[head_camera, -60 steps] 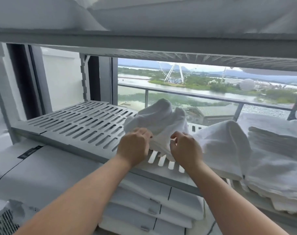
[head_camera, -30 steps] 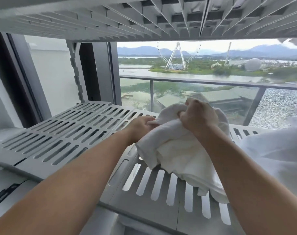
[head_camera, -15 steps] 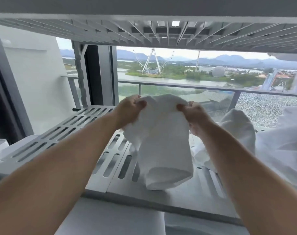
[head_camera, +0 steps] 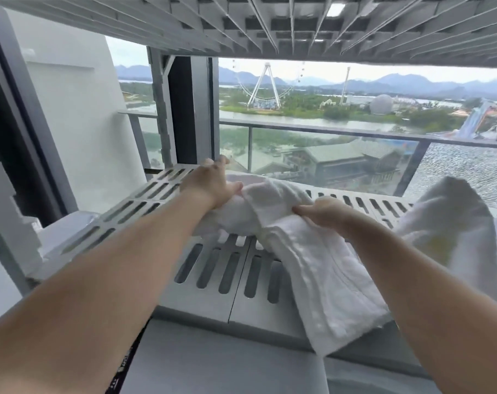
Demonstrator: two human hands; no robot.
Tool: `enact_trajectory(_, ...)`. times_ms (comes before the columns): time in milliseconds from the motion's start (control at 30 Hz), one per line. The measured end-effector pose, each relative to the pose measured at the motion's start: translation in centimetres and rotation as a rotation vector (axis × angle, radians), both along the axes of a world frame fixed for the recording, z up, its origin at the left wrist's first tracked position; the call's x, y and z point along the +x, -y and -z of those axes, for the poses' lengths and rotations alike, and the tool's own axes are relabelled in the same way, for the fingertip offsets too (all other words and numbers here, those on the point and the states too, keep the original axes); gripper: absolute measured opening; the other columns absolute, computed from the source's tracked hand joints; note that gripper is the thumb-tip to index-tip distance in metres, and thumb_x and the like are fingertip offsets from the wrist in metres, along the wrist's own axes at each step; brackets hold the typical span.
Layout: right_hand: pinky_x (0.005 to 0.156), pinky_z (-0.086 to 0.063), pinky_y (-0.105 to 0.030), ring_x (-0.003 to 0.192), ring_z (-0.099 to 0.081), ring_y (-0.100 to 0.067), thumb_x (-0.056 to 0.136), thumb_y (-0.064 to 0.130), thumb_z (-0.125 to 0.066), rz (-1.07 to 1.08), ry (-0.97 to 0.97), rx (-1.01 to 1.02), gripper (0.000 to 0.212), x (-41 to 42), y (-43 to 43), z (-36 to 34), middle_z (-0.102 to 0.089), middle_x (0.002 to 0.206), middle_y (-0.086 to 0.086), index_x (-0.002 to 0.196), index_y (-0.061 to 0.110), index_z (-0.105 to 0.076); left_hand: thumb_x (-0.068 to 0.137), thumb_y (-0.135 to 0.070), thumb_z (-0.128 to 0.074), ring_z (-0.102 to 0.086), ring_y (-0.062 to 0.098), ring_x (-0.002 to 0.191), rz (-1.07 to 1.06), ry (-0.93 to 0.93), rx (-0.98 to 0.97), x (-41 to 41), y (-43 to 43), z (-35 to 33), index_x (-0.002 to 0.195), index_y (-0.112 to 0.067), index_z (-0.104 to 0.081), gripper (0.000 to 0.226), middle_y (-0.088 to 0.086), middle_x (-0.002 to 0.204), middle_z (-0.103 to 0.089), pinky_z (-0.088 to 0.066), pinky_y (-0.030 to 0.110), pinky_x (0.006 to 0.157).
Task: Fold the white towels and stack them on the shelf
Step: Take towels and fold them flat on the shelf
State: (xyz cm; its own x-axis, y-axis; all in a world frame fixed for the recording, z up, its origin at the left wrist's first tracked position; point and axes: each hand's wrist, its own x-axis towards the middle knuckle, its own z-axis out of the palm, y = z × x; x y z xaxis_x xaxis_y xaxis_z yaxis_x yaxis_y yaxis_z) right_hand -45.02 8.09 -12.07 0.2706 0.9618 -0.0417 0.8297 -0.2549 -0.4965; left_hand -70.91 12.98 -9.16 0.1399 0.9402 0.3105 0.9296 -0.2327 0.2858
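Observation:
A white towel lies stretched across the grey slotted shelf, its near end hanging over the shelf's front edge. My left hand rests on the towel's far end, fingers spread toward the window, the thumb against the cloth. My right hand pinches a fold of the towel near its middle. More white towels are heaped at the right of the shelf.
Another slotted shelf hangs close overhead. A grey upright post stands at the back left. Behind the shelf is a window with a balcony rail. White bedding sits on the level below.
The towel was held up by its top edge in both hands; now it lies down on the shelf, my left hand pressing the far end and my right hand gripping a fold.

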Motion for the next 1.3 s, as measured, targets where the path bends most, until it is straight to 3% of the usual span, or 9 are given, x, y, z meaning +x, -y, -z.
enact_trajectory(167,0.060,-0.041,-0.030,0.079,-0.063,-0.026,0.085,0.049,-0.060,-0.010,-0.001,0.100,0.042,0.6,-0.4,2.2,-0.069,0.087,-0.009,0.093,0.009,-0.068,0.082,-0.078,-0.055,-0.068,0.022,0.095,0.078,0.128,-0.423,2.0,0.5,1.0,0.111,-0.019,-0.067,0.066,0.005,0.109,-0.071,-0.056,0.039,0.088)
enact_trajectory(367,0.070,-0.039,-0.032,0.093,-0.064,-0.028,0.085,0.041,-0.065,-0.232,0.097,0.289,0.021,1.0,-1.5,2.8,-0.068,0.089,-0.002,0.087,0.021,-0.061,0.083,-0.037,-0.075,-0.061,0.018,0.096,0.132,0.081,-0.351,2.8,1.6,-0.8,0.106,-0.022,-0.062,0.030,0.001,0.107,-0.066,-0.051,0.038,0.087)
enact_trajectory(567,0.066,-0.049,-0.034,0.083,-0.068,-0.029,0.086,0.072,-0.038,-0.455,0.377,0.656,0.055,-0.5,-2.1,0.2,-0.070,0.088,-0.005,0.098,0.023,-0.060,0.087,-0.042,-0.073,-0.062,0.017,0.099,0.030,0.000,-0.416,-2.0,3.2,-5.6,0.113,-0.023,-0.064,0.034,-0.003,0.108,-0.066,-0.048,0.032,0.086)
enact_trajectory(667,0.062,-0.049,-0.038,0.078,-0.067,-0.036,0.091,0.059,-0.043,-0.456,0.406,0.832,0.044,-2.5,-1.8,0.2,-0.068,0.087,-0.013,0.099,0.018,-0.058,0.087,-0.045,-0.069,-0.060,0.025,0.103,-0.147,-0.096,-0.117,-3.2,3.8,-4.5,0.119,-0.026,-0.059,0.039,0.002,0.115,-0.065,-0.046,0.037,0.086)
enact_trajectory(733,0.067,-0.049,-0.039,0.091,-0.067,-0.037,0.094,0.045,-0.050,-0.403,0.381,0.685,0.038,-3.7,-1.5,1.1,-0.068,0.102,-0.015,0.116,0.015,-0.057,0.091,-0.045,-0.061,-0.057,0.031,0.109,-0.251,-0.259,0.117,-3.0,4.3,-1.7,0.130,-0.026,-0.052,0.045,0.007,0.123,-0.060,-0.044,0.043,0.086)
enact_trajectory(833,0.060,-0.049,-0.033,0.087,-0.063,-0.028,0.096,0.045,-0.047,-0.337,0.377,0.332,0.043,-4.0,-0.9,3.0,-0.067,0.109,-0.010,0.127,0.014,-0.052,0.093,-0.038,-0.052,-0.055,0.032,0.116,-0.225,-0.291,0.069,-3.2,5.0,2.4,0.138,-0.023,-0.049,0.047,0.009,0.133,-0.055,-0.048,0.047,0.092)
enact_trajectory(1033,0.065,-0.043,-0.034,0.087,-0.060,-0.026,0.096,0.041,-0.051,-0.214,0.380,0.335,0.032,-5.4,0.2,3.3,-0.067,0.105,-0.007,0.112,0.014,-0.056,0.088,-0.041,-0.067,-0.059,0.031,0.104,-0.327,-0.258,0.241,-4.9,6.5,4.5,0.119,-0.014,-0.058,0.042,0.010,0.116,-0.060,-0.051,0.041,0.072)
enact_trajectory(1167,0.070,-0.041,-0.037,0.087,-0.058,-0.029,0.095,0.022,-0.046,0.026,0.184,0.263,0.017,-6.4,0.7,3.9,-0.067,0.107,-0.013,0.108,0.012,-0.052,0.094,-0.049,-0.057,-0.064,0.031,0.095,-0.311,-0.057,0.012,-3.5,7.3,4.0,0.109,-0.013,-0.067,0.040,0.010,0.106,-0.069,-0.046,0.036,0.067)
enact_trajectory(1300,0.080,-0.041,-0.037,0.109,-0.062,-0.038,0.095,0.014,-0.042,0.265,-0.011,0.237,0.039,-6.2,1.3,3.8,-0.064,0.118,-0.020,0.130,-0.002,-0.042,0.097,-0.045,-0.046,-0.062,0.034,0.106,-0.092,0.160,-0.261,-0.4,7.9,3.5,0.110,-0.007,-0.070,0.046,0.014,0.113,-0.069,-0.051,0.044,0.092)
